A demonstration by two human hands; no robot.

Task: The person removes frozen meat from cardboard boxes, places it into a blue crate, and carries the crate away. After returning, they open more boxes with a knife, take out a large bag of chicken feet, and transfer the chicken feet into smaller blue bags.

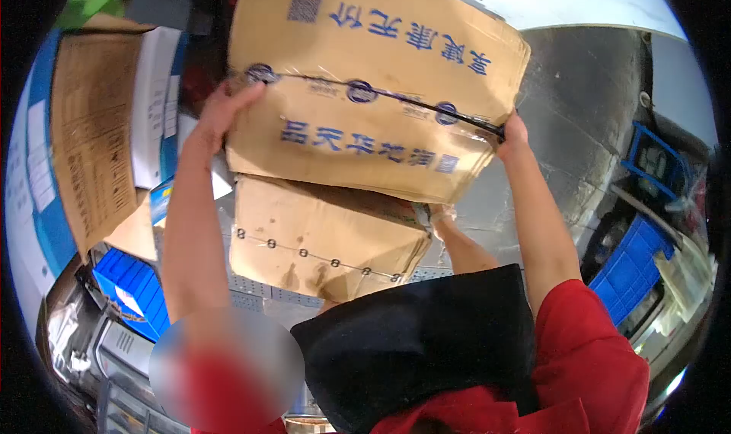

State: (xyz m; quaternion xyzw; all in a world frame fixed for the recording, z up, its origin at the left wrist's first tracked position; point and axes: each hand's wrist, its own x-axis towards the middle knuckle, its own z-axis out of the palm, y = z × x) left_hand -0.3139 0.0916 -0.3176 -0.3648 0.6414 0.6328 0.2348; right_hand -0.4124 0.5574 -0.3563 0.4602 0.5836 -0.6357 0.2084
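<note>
Printed carton (358,148) at twelve o'clock, gripped at opposite ends by left hand (226,113) and right hand (513,135) (some fingers hidden). Best: share load evenly, keep carton level. Lower carton (324,221) toward six. Grey floor (567,84), scuffed; blue crate (126,285) at eight.

Brown carton (95,122) far left, blue bin (148,283) below; pale sheet (687,278), perhaps plastic, right.

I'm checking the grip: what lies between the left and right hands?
In the head view, the upper cardboard box spans the stretch between left hand and right hand, blue lettering on its face.
</note>
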